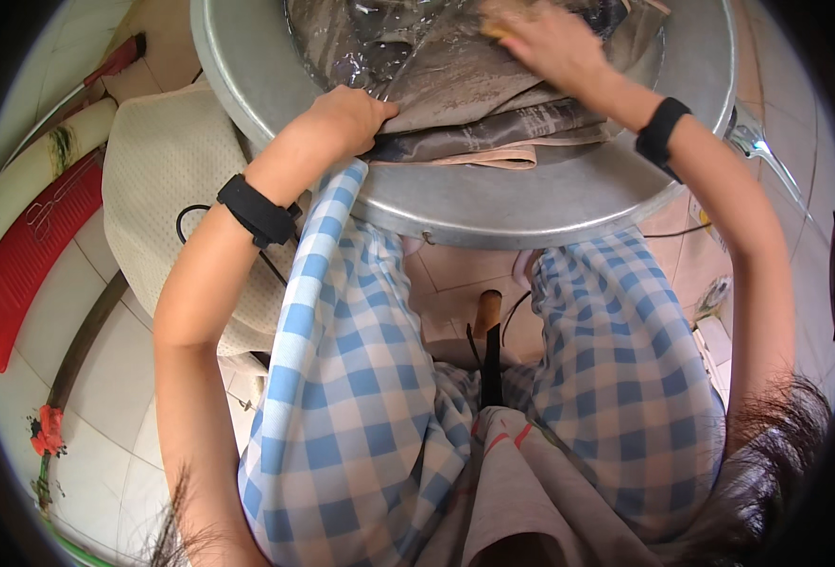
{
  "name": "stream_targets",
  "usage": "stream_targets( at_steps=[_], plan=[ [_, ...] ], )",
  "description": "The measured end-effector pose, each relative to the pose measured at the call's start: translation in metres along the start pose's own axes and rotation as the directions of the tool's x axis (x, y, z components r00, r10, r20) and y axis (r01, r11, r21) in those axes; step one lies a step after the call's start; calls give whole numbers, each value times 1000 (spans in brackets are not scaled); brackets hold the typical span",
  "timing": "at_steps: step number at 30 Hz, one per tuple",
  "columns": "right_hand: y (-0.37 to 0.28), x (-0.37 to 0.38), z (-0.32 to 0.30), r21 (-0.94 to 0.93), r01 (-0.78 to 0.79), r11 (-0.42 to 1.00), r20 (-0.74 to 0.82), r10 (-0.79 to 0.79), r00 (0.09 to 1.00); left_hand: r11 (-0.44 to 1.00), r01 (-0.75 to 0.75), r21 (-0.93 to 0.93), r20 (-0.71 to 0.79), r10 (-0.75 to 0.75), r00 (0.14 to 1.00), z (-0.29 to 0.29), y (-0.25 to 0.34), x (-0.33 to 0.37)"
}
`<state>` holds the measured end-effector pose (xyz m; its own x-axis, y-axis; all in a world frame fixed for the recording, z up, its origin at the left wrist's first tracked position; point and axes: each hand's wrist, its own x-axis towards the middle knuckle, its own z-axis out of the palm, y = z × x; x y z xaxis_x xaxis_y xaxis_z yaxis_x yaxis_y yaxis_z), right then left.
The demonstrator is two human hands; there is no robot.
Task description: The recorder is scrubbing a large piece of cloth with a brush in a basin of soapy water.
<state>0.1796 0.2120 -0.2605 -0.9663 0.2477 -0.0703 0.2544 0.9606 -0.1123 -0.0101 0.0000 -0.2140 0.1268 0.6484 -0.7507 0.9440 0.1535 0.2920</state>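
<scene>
In the head view, two bare hands work at one round metal basin [521, 203] at the far middle, beyond two legs in blue-and-white checked trousers [351, 387]. One wet brown-grey cloth [483, 109] lies inside it, bunched and folded over at its near edge, with water [346, 66] on the far left. The left hand [346, 118] has its fingers curled in, pinching the cloth near its left edge. The right hand [550, 47] is on the cloth farther off, with one small yellow thing [499, 33] at its fingertips; blur hides whether it grips this. Two black bands [258, 210] circle the wrists, one on each. Left of the basin are one pale dotted cover [167, 180] and one red ridged board [34, 255].
</scene>
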Motion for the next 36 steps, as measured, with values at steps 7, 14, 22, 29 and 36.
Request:
stream_targets(
  at_steps=[7,14,22,29,36],
  plan=[
    [26,11,6,26,7,1000,-47,-6,999,1000,6,8,50,-6,999,2,6,11],
    [-102,4,22,177,43,983,-15,-41,999,999,15,48,114,-21,993,-2,9,14],
    [2,-3,29,-26,53,998,-87,-55,995,1000,-7,2,111,6,994,-1,11,23],
    [26,-2,-7,-77,-390,917,-105,382,918,996,-83,-14,162,84,983,8,0,37],
    [-86,-19,15,155,4,988,125,-24,992,987,-137,87,251,112,961,1,9,47]
  ],
)
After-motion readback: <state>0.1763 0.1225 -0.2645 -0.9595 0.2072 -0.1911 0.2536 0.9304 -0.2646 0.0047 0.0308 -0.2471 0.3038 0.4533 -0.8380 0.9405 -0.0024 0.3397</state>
